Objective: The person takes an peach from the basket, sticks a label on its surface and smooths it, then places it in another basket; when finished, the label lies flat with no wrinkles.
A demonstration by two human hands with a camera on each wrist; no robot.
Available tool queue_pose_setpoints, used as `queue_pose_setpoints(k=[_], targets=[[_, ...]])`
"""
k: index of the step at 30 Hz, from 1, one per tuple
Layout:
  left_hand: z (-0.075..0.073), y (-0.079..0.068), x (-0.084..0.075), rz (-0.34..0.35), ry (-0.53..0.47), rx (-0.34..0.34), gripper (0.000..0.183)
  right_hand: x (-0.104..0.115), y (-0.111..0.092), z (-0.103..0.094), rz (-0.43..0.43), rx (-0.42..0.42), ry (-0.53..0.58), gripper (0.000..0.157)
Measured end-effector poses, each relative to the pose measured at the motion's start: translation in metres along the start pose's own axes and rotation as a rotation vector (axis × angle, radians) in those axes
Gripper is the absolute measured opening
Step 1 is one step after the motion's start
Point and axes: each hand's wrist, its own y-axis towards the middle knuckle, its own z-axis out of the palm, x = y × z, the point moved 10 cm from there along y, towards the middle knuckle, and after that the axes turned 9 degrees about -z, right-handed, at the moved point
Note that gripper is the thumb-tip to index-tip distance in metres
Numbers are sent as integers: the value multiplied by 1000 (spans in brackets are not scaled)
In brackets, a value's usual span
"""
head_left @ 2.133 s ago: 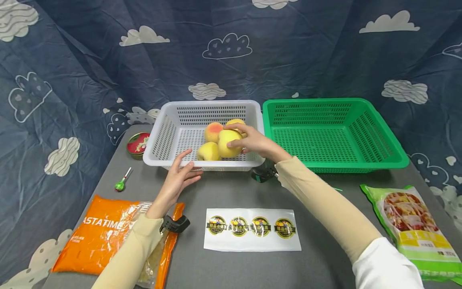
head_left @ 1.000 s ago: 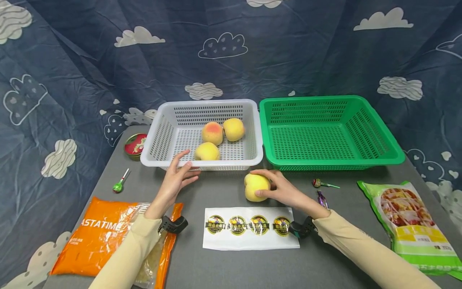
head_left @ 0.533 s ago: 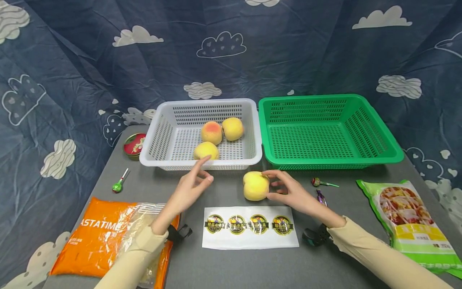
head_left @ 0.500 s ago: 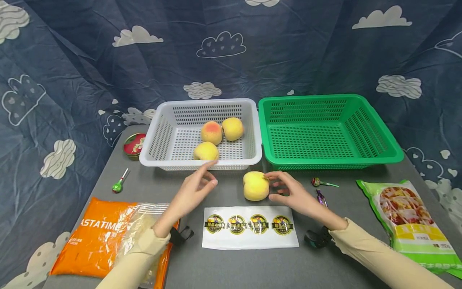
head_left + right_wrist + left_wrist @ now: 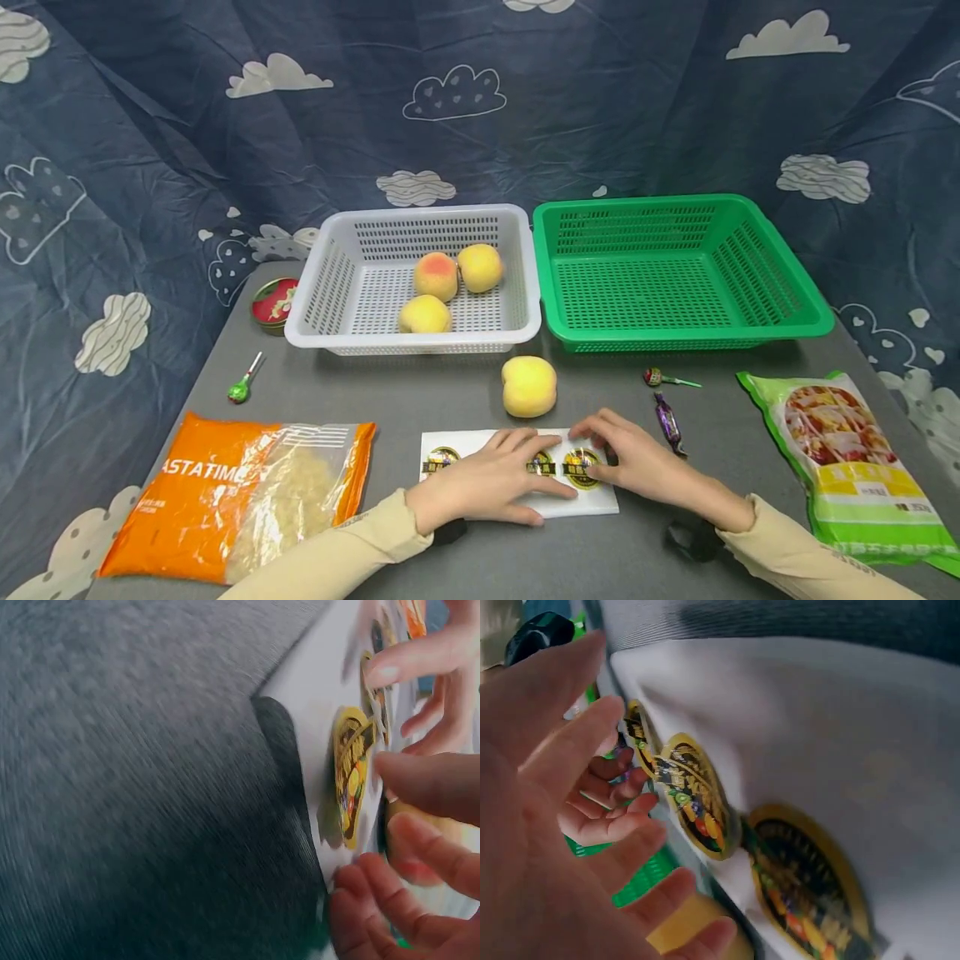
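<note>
A white sheet (image 5: pixel 596 502) bearing a row of round black-and-gold fruit stickers lies on the grey table. My left hand (image 5: pixel 498 479) is spread low over the sheet's middle, fingers pointing right, covering part of the row. At the sheet's right end, my right hand (image 5: pixel 630 454) has its fingers loosely bent, thumb by the rightmost sticker (image 5: pixel 581 469). That sticker (image 5: pixel 349 776) appears close beside the right thumb in the right wrist view, with other fingertips at the sheet's edge. Just behind the sheet sits a yellow peach (image 5: pixel 529 387), apart from both hands.
Behind, a white basket (image 5: pixel 412 341) holding 3 peaches stands beside a green basket (image 5: pixel 697 336). Left are an orange pasta bag (image 5: pixel 195 492), a green lollipop (image 5: pixel 240 390) and a round tin (image 5: pixel 273 304). Right are another lollipop (image 5: pixel 654 377), a purple-wrapped candy (image 5: pixel 667 423) and a green food bag (image 5: pixel 862 467).
My right hand took a peach from the white basket, set it on the table and let go. Both hands then came down over the sticker sheet, the left leaving the basket's rim.
</note>
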Motion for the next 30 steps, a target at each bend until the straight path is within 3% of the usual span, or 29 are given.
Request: queue_pose_setpoints(k=[6,11,18,21,24,27,30], targets=[[11,2,2,-20,18,26,48,5,-1,7,-28,-22,-114,36],[12,1,2,-18,21,18,47,6,3,0,-14,-65,-10,31],[3,1,1,-13,19,-31,44,11,30,-38,-1,-215,90,21],[-14,0,3,3,-43,-99,39,16,44,-49,-46,-270,107,20],[-40,-3,12,-9,-159,-213,32,22,58,-54,-96,-306,112,19],[-66,-7,36,-109,-276,-362,23,25,69,-53,-137,-319,101,16],[-79,-10,66,-265,-379,-472,21,25,77,-50,-167,-325,62,15]])
